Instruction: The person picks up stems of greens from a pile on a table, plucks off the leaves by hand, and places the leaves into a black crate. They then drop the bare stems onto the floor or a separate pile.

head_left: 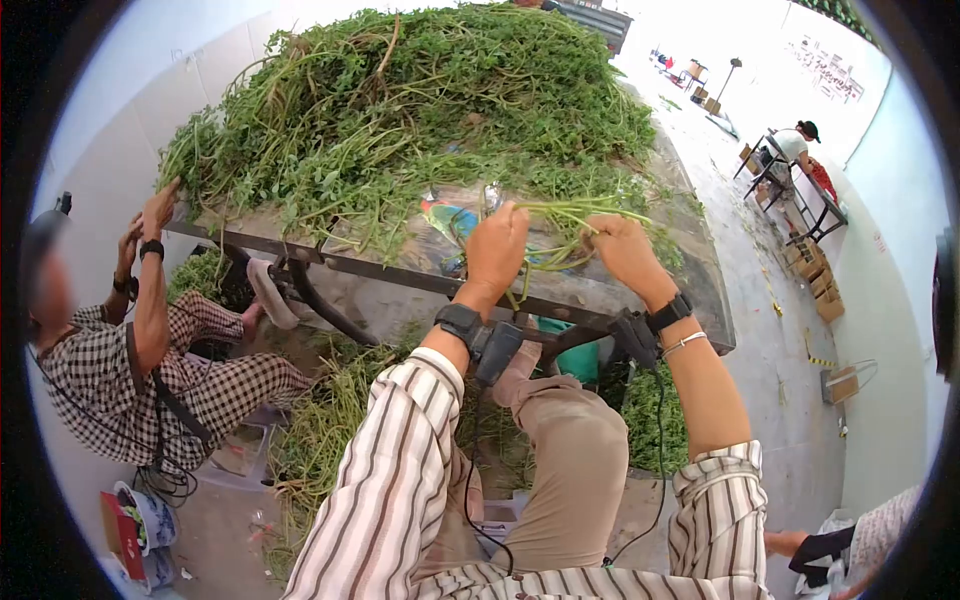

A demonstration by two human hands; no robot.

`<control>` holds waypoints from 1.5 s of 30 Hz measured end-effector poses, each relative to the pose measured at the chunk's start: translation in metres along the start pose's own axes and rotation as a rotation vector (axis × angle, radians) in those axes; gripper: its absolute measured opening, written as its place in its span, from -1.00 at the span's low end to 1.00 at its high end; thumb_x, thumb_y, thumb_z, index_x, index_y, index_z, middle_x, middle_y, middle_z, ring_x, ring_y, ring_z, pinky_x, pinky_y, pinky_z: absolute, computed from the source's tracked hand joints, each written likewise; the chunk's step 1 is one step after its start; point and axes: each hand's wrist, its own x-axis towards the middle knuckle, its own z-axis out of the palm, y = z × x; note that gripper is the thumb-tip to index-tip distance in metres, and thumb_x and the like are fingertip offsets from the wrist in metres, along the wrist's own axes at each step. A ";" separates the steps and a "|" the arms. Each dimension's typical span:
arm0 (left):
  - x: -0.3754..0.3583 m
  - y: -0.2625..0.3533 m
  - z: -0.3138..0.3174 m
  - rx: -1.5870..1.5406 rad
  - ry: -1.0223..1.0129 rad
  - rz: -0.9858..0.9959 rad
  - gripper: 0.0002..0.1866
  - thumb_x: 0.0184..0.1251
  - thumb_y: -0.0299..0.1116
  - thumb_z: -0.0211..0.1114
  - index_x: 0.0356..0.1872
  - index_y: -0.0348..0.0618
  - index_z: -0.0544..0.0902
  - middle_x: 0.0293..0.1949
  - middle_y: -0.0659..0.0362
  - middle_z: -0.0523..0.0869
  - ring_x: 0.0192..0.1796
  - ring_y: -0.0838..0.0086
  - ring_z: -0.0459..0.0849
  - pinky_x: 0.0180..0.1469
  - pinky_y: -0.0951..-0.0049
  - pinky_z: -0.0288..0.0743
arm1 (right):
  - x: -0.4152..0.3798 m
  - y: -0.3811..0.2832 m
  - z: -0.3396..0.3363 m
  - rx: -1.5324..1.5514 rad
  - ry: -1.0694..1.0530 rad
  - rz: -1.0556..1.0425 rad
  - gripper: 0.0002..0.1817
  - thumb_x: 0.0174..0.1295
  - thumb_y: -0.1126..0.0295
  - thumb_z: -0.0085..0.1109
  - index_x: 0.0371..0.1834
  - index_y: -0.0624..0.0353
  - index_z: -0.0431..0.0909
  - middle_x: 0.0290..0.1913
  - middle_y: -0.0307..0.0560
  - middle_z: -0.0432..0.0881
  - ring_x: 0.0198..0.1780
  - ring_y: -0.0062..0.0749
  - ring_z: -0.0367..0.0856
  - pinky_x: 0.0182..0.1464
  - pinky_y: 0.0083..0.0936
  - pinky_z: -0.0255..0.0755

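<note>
Over the front edge of the table, my left hand is closed around a few long green plant stems. To its right, my right hand pinches the stems' other side, with thin stalks looping below between the two hands. Behind them rises a large heap of leafy green plants covering most of the table. A colourful printed patch shows on the tabletop beside my left hand. Both wrists wear black straps with cabled devices.
At the left sits a person in checked clothes, hands at the heap's edge. Cut stems lie on the floor, and more greens are under the table. A person works at a far table; cardboard boxes line the right wall.
</note>
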 end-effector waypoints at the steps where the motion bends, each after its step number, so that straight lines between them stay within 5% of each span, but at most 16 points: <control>1: 0.001 -0.001 -0.001 -0.024 0.004 -0.024 -0.64 0.37 -0.09 -0.03 -0.30 -0.21 0.54 -0.46 -0.16 0.60 -0.32 -0.15 0.54 -0.30 -0.01 0.36 | 0.002 0.002 -0.005 -0.017 -0.047 0.004 -0.73 0.01 0.50 -0.04 -0.26 0.29 0.62 -0.37 0.12 0.62 -0.31 -0.21 0.58 -0.15 -0.38 0.43; 6: 0.002 -0.001 0.000 -0.036 0.013 -0.045 -0.65 0.35 -0.11 -0.03 -0.30 -0.20 0.54 -0.46 -0.15 0.60 -0.32 -0.15 0.54 -0.29 -0.01 0.36 | -0.006 0.010 -0.013 0.010 0.004 -0.001 -0.73 0.00 0.47 -0.02 -0.27 0.27 0.62 -0.35 0.10 0.63 -0.33 -0.21 0.58 -0.17 -0.38 0.43; 8: 0.002 -0.001 0.000 -0.054 0.020 -0.045 -0.65 0.35 -0.12 -0.03 -0.32 -0.22 0.54 -0.47 -0.15 0.59 -0.34 -0.15 0.53 -0.29 -0.01 0.36 | -0.010 -0.001 -0.007 -0.041 0.274 -0.219 -0.74 0.01 0.45 0.01 -0.24 0.26 0.60 -0.35 0.06 0.63 -0.32 -0.21 0.59 -0.17 -0.39 0.44; 12: 0.000 -0.001 0.000 -0.066 0.028 -0.020 -0.65 0.34 -0.12 -0.03 -0.34 -0.23 0.54 -0.49 -0.15 0.57 -0.36 -0.15 0.52 -0.30 0.01 0.35 | 0.001 -0.016 -0.010 0.009 0.176 -0.079 -0.75 0.06 0.39 0.07 -0.22 0.23 0.60 -0.27 0.02 0.65 -0.27 -0.19 0.61 -0.14 -0.36 0.46; 15: 0.000 0.000 0.000 -0.076 0.000 -0.021 -0.66 0.33 -0.13 -0.03 -0.32 -0.22 0.55 -0.51 -0.14 0.56 -0.39 -0.12 0.52 -0.32 0.03 0.35 | 0.011 -0.015 -0.004 -0.294 0.224 -0.390 -0.76 0.14 0.33 0.09 -0.19 0.17 0.61 -0.19 -0.03 0.66 -0.22 -0.16 0.63 -0.12 -0.31 0.48; 18: -0.001 0.003 -0.002 -0.103 -0.013 -0.064 -0.63 0.36 -0.12 0.00 -0.37 -0.28 0.50 -0.59 -0.05 0.46 -0.51 0.12 0.41 -0.38 0.20 0.30 | 0.023 -0.008 0.006 -0.361 0.162 -0.259 -0.74 0.17 0.42 0.09 -0.09 0.20 0.59 -0.12 -0.02 0.65 -0.13 -0.15 0.61 -0.07 -0.40 0.49; 20: -0.001 0.001 0.000 -0.119 0.013 -0.025 -0.64 0.35 -0.13 0.00 -0.37 -0.28 0.51 -0.60 -0.03 0.45 -0.52 0.12 0.40 -0.39 0.22 0.31 | 0.027 0.000 0.011 -0.482 0.239 -0.544 -0.78 0.15 0.43 0.08 -0.15 0.17 0.60 -0.18 -0.02 0.66 -0.18 -0.13 0.62 -0.14 -0.35 0.51; 24: -0.002 0.001 -0.001 -0.111 0.002 -0.028 -0.65 0.35 -0.13 0.00 -0.35 -0.27 0.51 -0.60 -0.02 0.46 -0.52 0.12 0.41 -0.39 0.23 0.31 | 0.029 -0.003 0.015 -0.525 0.227 -0.519 -0.84 0.14 0.41 0.09 -0.26 0.17 0.61 -0.20 -0.05 0.65 -0.24 -0.12 0.61 -0.18 -0.32 0.51; 27: -0.002 0.005 -0.002 -0.094 -0.019 -0.030 -0.68 0.31 -0.15 -0.01 -0.34 -0.21 0.56 -0.54 -0.10 0.56 -0.41 -0.06 0.53 -0.35 0.07 0.36 | 0.030 -0.007 0.012 -0.556 0.167 -0.372 -0.85 0.13 0.38 0.10 -0.32 0.19 0.61 -0.26 -0.06 0.65 -0.29 -0.08 0.59 -0.24 -0.30 0.49; 30: 0.000 0.003 -0.001 -0.076 -0.017 0.003 -0.68 0.32 -0.15 -0.01 -0.34 -0.21 0.56 -0.53 -0.11 0.56 -0.40 -0.08 0.53 -0.34 0.06 0.36 | 0.038 0.014 0.009 -0.696 0.328 -0.656 -0.89 0.09 0.37 0.11 -0.41 0.13 0.61 -0.42 -0.07 0.60 -0.37 -0.17 0.58 -0.32 -0.35 0.45; 32: 0.002 -0.005 0.000 -0.119 0.010 -0.027 -0.68 0.32 -0.15 -0.01 -0.33 -0.22 0.55 -0.51 -0.13 0.57 -0.38 -0.10 0.53 -0.32 0.06 0.36 | 0.035 0.022 -0.004 0.071 0.512 -0.081 -0.86 0.08 0.38 0.13 -0.42 0.19 0.62 -0.61 -0.18 0.48 -0.49 -0.34 0.53 -0.40 -0.42 0.39; 37: 0.003 -0.008 0.002 -0.114 0.001 -0.045 -0.65 0.34 -0.14 -0.02 -0.33 -0.26 0.54 -0.48 -0.16 0.57 -0.36 -0.12 0.51 -0.31 0.05 0.35 | 0.009 0.030 -0.058 0.600 0.446 0.283 -0.79 0.19 0.36 0.04 -0.24 0.24 0.59 -0.62 -0.36 0.39 -0.61 -0.67 0.31 -0.58 -0.60 0.20; 41: 0.002 -0.006 0.000 -0.135 0.017 -0.031 -0.62 0.35 -0.13 -0.02 -0.37 -0.30 0.53 -0.47 -0.16 0.57 -0.36 -0.12 0.52 -0.30 0.06 0.35 | -0.007 0.040 -0.067 0.535 0.439 0.275 -0.76 0.22 0.32 0.02 -0.16 0.22 0.56 -0.57 -0.32 0.45 -0.64 -0.74 0.23 -0.62 -0.68 0.12; 44: 0.002 -0.008 0.002 -0.157 0.007 -0.046 -0.61 0.35 -0.12 -0.01 -0.33 -0.31 0.55 -0.47 -0.16 0.57 -0.36 -0.10 0.53 -0.28 0.09 0.37 | -0.020 0.036 -0.067 0.407 0.306 0.298 -0.75 0.21 0.31 0.03 -0.22 0.25 0.57 -0.48 -0.22 0.54 -0.59 -0.57 0.37 -0.54 -0.58 0.27; 45: 0.003 -0.010 0.003 -0.167 0.013 -0.046 -0.60 0.36 -0.12 -0.01 -0.28 -0.32 0.57 -0.47 -0.16 0.58 -0.36 -0.08 0.53 -0.26 0.12 0.38 | -0.023 0.032 -0.062 0.149 0.278 0.260 -0.73 0.20 0.28 0.04 -0.22 0.28 0.57 -0.40 -0.13 0.59 -0.49 -0.44 0.46 -0.43 -0.50 0.35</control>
